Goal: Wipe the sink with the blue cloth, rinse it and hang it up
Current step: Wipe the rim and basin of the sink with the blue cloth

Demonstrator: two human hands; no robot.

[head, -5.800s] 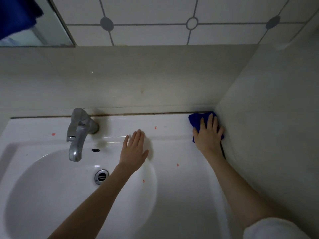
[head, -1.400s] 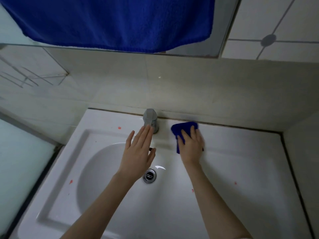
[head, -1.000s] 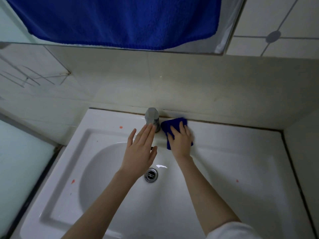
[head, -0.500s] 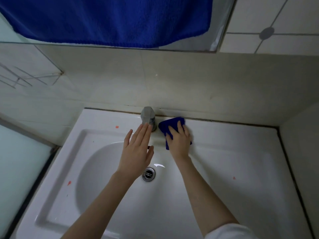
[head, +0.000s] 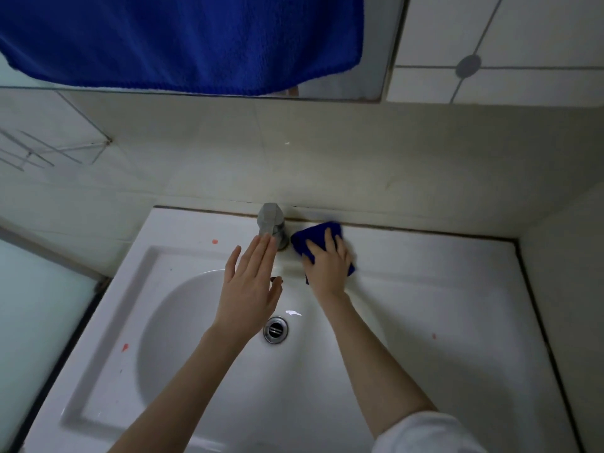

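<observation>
Blue cloth (head: 314, 236) under right hand (head: 327, 268) — pressed on sink (head: 431, 289) beside tap (head: 270, 219).

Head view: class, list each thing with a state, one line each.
sink, pink specks on rim
tap, no water running
blue cloth, folded, pressed on the sink ledge beside the tap
right hand, flat on the cloth
left hand, open, holding nothing
blue towel, hanging
</observation>
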